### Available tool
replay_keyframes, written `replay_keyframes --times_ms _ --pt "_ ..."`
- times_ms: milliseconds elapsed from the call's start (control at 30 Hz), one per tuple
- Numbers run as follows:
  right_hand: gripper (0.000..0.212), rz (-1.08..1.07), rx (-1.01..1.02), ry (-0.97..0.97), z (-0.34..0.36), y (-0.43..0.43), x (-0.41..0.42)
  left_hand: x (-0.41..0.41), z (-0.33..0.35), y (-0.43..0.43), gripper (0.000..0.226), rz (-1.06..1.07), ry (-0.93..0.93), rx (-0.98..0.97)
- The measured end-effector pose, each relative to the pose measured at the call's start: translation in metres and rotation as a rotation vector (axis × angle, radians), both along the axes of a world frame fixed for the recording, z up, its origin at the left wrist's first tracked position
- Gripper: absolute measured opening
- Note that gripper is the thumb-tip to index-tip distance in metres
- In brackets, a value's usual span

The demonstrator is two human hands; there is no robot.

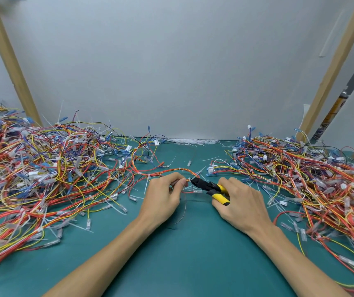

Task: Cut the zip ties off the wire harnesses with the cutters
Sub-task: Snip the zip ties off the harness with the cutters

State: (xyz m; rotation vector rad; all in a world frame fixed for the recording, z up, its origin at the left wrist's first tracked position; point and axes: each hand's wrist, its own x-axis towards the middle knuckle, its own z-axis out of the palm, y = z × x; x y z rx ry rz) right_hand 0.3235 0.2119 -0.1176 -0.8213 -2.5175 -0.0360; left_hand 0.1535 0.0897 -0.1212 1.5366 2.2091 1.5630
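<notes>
Teal matting is covering the worktop [193, 254], and the cutters [209, 187] are sitting near its middle in the right hand [242, 202], whose fingers are curling round the yellow handles. The black tip of the cutters is pointing left and touching a white zip tie [191, 179] on a red and orange wire harness [167, 173]. Whether the blades are closing on it is too small to tell. Just left of the cutters, the left hand [163, 196] is pinching that harness between thumb and fingertips, right beside the tie. The harness is looping away behind the cutters and off to their left, carrying more white ties along its length. Far to the left of the cutters a big pile of wires [43, 168] is spreading over the worktop, and well to the right of the cutters a second pile [311, 179] is doing the same. Behind the cutters, along the foot of the grey wall [171, 61], a strip of loose white ties [193, 141] is lying.
</notes>
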Motion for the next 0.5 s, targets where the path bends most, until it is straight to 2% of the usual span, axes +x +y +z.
replay_keyframes --times_ms 133,267,500 --pt "0.027 -0.031 0.075 0.029 0.0028 -0.0018 0.0007 0.0018 0.0029 -0.0015 0.019 -0.021 0.033 0.065" --pt "0.029 -0.048 0.029 -0.024 0.0024 -0.0021 -0.0002 0.0023 0.0037 -0.0015 0.019 -0.026 0.041 0.082" --pt "0.029 -0.068 -0.017 -0.007 0.0008 -0.0008 -0.0026 0.0024 0.0049 -0.0032 0.020 -0.029 0.026 0.104"
